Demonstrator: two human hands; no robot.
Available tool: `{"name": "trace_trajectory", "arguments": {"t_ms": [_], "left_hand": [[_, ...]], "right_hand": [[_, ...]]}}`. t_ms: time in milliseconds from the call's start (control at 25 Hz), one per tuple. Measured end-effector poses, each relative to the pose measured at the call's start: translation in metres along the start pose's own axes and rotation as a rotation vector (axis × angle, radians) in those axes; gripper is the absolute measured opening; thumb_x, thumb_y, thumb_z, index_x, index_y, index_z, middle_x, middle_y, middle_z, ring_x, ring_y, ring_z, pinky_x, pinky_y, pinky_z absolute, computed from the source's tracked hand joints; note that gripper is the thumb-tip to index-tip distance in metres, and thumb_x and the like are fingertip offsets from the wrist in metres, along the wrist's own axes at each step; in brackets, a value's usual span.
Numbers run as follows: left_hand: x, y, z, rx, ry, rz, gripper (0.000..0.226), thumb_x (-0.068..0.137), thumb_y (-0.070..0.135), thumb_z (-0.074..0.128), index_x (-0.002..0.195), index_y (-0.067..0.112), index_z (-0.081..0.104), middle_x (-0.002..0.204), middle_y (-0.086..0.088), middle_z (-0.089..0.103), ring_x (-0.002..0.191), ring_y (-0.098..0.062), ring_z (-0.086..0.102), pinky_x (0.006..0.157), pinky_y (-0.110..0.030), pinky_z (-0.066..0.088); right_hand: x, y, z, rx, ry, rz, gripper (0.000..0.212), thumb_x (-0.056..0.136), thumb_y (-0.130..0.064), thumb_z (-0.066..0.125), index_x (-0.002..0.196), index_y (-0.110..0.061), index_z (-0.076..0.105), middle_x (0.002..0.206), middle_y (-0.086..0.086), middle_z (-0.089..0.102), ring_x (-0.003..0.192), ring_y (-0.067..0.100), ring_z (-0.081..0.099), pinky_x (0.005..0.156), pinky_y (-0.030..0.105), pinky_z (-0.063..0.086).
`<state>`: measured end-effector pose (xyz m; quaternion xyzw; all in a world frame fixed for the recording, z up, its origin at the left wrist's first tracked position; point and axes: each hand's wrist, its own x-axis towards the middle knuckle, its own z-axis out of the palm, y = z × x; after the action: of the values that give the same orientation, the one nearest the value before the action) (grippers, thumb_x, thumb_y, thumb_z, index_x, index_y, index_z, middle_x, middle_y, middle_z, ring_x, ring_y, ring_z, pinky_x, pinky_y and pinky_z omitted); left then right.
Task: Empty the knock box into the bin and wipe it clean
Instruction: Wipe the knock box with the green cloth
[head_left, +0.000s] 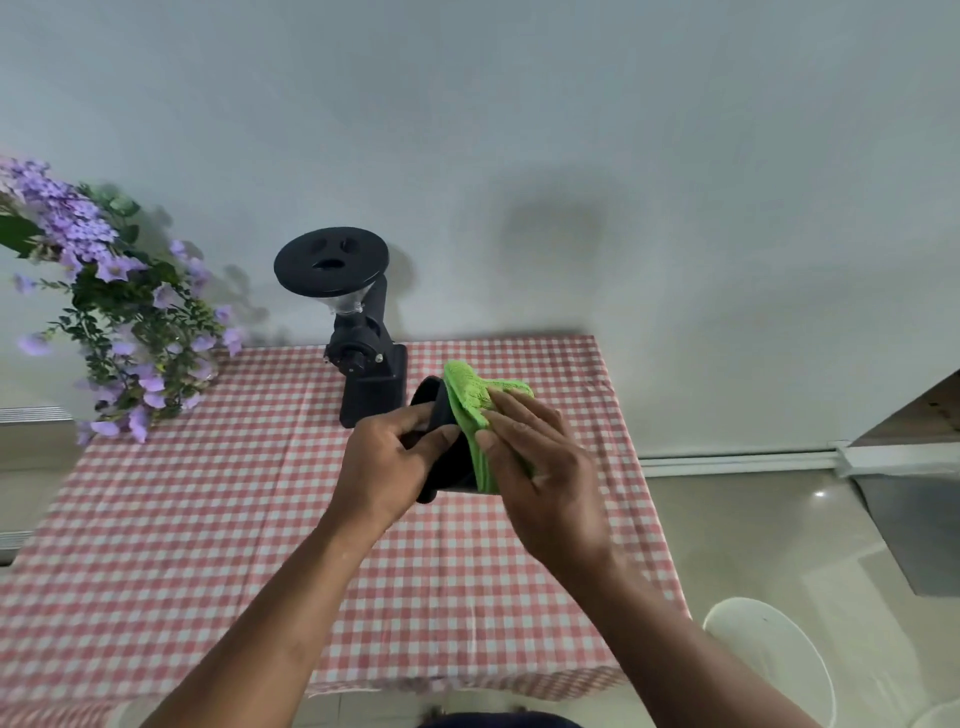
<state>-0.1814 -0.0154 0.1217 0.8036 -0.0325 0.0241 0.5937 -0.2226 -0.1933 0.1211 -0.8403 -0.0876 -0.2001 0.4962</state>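
right hand (540, 457): flat fingers press green cloth (475, 410) | left hand (387, 462): fingers grip knock box (449, 452), tipped, opening left

l hand (387, 457) curled, r hand (540, 462) flat

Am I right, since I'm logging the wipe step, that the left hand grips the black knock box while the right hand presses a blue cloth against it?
Not quite: the head view shows the cloth is green. The left hand grips the black knock box and the right hand presses the cloth against it.
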Motion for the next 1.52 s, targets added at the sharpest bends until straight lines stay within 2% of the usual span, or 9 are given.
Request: {"name": "trace_trajectory", "arguments": {"t_ms": [160, 240, 400, 640, 880, 1000, 1200, 1320, 1520], "left_hand": [[-0.006, 0.007, -0.003, 0.141, -0.083, 0.123, 0.033, 0.095, 0.019, 0.077, 0.109, 0.049, 0.079, 0.099, 0.022, 0.082, 0.092, 0.000, 0.077, 0.074, -0.015, 0.060], [-0.006, 0.009, 0.003, 0.190, -0.029, 0.120, 0.025, 0.096, 0.019, 0.077, 0.111, 0.039, 0.081, 0.092, 0.024, 0.081, 0.087, 0.002, 0.076, 0.070, -0.016, 0.060], [-0.002, 0.009, 0.003, 0.162, 0.004, 0.063, 0.022, 0.099, 0.018, 0.074, 0.113, 0.033, 0.081, 0.081, 0.022, 0.079, 0.068, 0.005, 0.073, 0.055, -0.013, 0.054], [-0.008, 0.006, -0.003, 0.261, -0.044, 0.154, 0.027, 0.097, 0.018, 0.076, 0.123, 0.025, 0.079, 0.107, 0.016, 0.080, 0.100, 0.004, 0.072, 0.085, -0.021, 0.061], [-0.001, 0.005, 0.003, 0.277, 0.004, 0.138, 0.023, 0.099, 0.019, 0.073, 0.121, 0.024, 0.080, 0.095, 0.014, 0.080, 0.083, -0.002, 0.076, 0.065, -0.018, 0.061], [-0.001, 0.006, -0.005, 0.214, -0.027, 0.134, 0.023, 0.099, 0.017, 0.074, 0.117, 0.029, 0.081, 0.088, 0.023, 0.081, 0.083, 0.004, 0.076, 0.063, -0.012, 0.057], [-0.004, 0.002, -0.008, 0.159, -0.072, 0.154, 0.031, 0.096, 0.013, 0.077, 0.123, 0.029, 0.078, 0.106, 0.038, 0.076, 0.103, 0.012, 0.071, 0.081, -0.003, 0.053], [-0.004, 0.003, -0.001, 0.168, -0.059, 0.151, 0.027, 0.098, 0.016, 0.075, 0.122, 0.028, 0.079, 0.106, 0.027, 0.079, 0.100, 0.006, 0.074, 0.081, -0.011, 0.058], [0.005, 0.007, -0.003, 0.215, 0.012, 0.122, 0.020, 0.099, 0.018, 0.073, 0.112, 0.031, 0.081, 0.087, 0.016, 0.081, 0.082, 0.001, 0.075, 0.065, -0.018, 0.060]], "right_hand": [[0.036, 0.014, -0.017, 0.190, -0.031, 0.271, 0.029, 0.106, -0.021, 0.066, 0.083, -0.010, 0.078, 0.064, -0.006, 0.064, 0.058, 0.011, 0.056, 0.053, 0.037, 0.047], [0.037, 0.006, -0.016, 0.172, -0.043, 0.240, 0.026, 0.106, -0.023, 0.066, 0.087, -0.014, 0.081, 0.067, -0.015, 0.067, 0.059, 0.003, 0.058, 0.054, 0.026, 0.048], [0.007, -0.002, -0.004, -0.029, -0.027, 0.057, 0.031, 0.104, -0.029, 0.068, 0.131, -0.016, 0.076, 0.135, -0.009, 0.073, 0.131, 0.005, 0.064, 0.108, 0.021, 0.053], [0.045, 0.002, -0.023, 0.161, -0.089, 0.382, 0.033, 0.105, -0.024, 0.067, 0.076, -0.022, 0.080, 0.058, -0.006, 0.070, 0.052, 0.012, 0.062, 0.050, 0.034, 0.048], [0.013, -0.018, -0.004, -0.139, -0.027, 0.080, 0.025, 0.105, -0.026, 0.067, 0.121, -0.014, 0.081, 0.127, 0.001, 0.078, 0.120, 0.017, 0.065, 0.096, 0.032, 0.056], [0.025, -0.013, -0.007, -0.139, 0.002, -0.041, 0.024, 0.103, -0.021, 0.070, 0.121, -0.010, 0.081, 0.121, 0.004, 0.079, 0.113, 0.022, 0.068, 0.090, 0.032, 0.058], [0.058, 0.004, -0.024, 0.264, -0.111, 0.418, 0.022, 0.103, -0.023, 0.069, 0.093, -0.015, 0.087, 0.078, 0.002, 0.081, 0.071, 0.008, 0.072, 0.065, 0.028, 0.057], [0.061, 0.003, -0.028, 0.276, -0.163, 0.402, 0.028, 0.105, -0.023, 0.066, 0.088, -0.008, 0.083, 0.076, 0.012, 0.077, 0.066, 0.011, 0.066, 0.062, 0.031, 0.054], [0.012, -0.007, -0.008, -0.018, -0.062, 0.083, 0.030, 0.103, -0.028, 0.068, 0.129, -0.017, 0.077, 0.142, -0.006, 0.069, 0.136, 0.006, 0.058, 0.110, 0.023, 0.050]]}}
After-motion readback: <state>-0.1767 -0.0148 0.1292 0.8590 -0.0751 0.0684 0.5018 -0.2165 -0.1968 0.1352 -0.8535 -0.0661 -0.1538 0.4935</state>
